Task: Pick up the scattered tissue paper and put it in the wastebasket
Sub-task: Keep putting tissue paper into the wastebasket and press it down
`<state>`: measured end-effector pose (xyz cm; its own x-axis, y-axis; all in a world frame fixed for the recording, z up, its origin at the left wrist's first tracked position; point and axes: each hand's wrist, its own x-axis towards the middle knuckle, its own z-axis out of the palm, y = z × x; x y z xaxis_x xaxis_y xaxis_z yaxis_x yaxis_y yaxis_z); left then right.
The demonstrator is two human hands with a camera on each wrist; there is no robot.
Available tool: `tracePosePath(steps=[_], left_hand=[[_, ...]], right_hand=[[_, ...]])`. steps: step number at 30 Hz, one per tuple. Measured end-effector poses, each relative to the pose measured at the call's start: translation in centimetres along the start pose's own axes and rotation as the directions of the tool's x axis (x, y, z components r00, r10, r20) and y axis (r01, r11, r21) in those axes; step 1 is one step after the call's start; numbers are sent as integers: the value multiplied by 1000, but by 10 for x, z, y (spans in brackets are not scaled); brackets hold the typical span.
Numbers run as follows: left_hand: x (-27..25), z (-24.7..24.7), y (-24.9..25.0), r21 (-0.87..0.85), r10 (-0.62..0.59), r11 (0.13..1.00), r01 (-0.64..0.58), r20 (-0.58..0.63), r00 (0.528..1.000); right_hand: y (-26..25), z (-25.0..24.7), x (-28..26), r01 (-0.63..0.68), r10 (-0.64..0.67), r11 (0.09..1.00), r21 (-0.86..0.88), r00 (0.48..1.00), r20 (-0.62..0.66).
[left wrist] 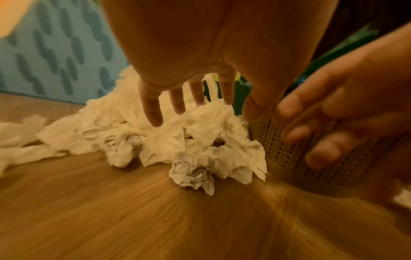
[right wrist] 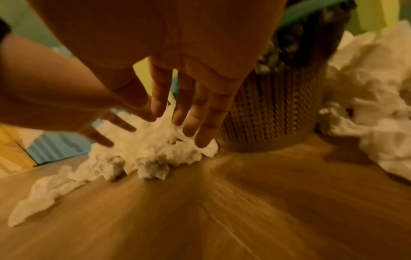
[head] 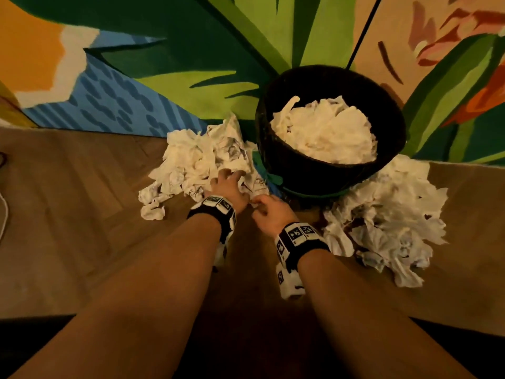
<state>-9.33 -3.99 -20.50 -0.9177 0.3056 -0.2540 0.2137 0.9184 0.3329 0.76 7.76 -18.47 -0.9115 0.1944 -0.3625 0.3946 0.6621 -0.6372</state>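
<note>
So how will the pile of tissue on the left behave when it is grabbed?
The left tissue pile looks crumpled and loose, so it probably compresses easily. Separate wads at its edge may drop off. It likely weighs little; both hands reach open.

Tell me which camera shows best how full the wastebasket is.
The head view: it looks down into the wastebasket, showing tissue paper heaped inside. Both wrist views show only its woven side wall, never the inside.
</note>
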Motion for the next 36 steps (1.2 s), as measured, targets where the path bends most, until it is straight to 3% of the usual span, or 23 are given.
tracePosePath(steps=[5, 10, 12, 14, 17, 22, 25, 29, 32, 34, 36], left_hand=[[31, 8, 20, 75, 46, 996, -46, -3, 999], [52, 23, 22, 224, -16, 973, -45, 262, 965], [52, 28, 23, 269, -19, 961, -63, 290, 957], [47, 32, 17, 202, 65, 971, -125, 281, 957], [27, 34, 9, 124, 163, 968, -218, 349, 923], [-3, 34, -11, -101, 116, 992, -81, 415, 902], [-13, 26, -29, -263, 50, 964, 48, 354, 934], [-24, 9, -42, -322, 17, 943, 86, 303, 953], [-37, 0, -40, -445, -94, 885, 138, 119, 988], [-45, -4, -35, -457, -157, 876, 153, 31, 987], [-55, -8, -28, -424, -169, 890, 169, 39, 985]], right_hand=[[38, 22, 10, -52, 49, 998, 33, 995, 92], [55, 26, 19, -140, 132, 989, 43, 979, 156], [58, 26, 24, -145, 136, 988, 50, 979, 150], [57, 27, 29, -130, 121, 990, 56, 983, 136], [48, 33, 38, -111, 103, 993, 40, 981, 163], [31, 41, 52, -101, 109, 993, -61, 981, 160], [36, 43, 46, -112, 122, 990, -81, 984, 132], [42, 37, 17, -117, 120, 993, -32, 980, 162], [49, 24, -9, -101, 99, 995, 5, 983, 155], [57, 15, -19, -93, 93, 996, -9, 989, 117], [63, 6, -25, -105, 113, 991, -77, 988, 108]])
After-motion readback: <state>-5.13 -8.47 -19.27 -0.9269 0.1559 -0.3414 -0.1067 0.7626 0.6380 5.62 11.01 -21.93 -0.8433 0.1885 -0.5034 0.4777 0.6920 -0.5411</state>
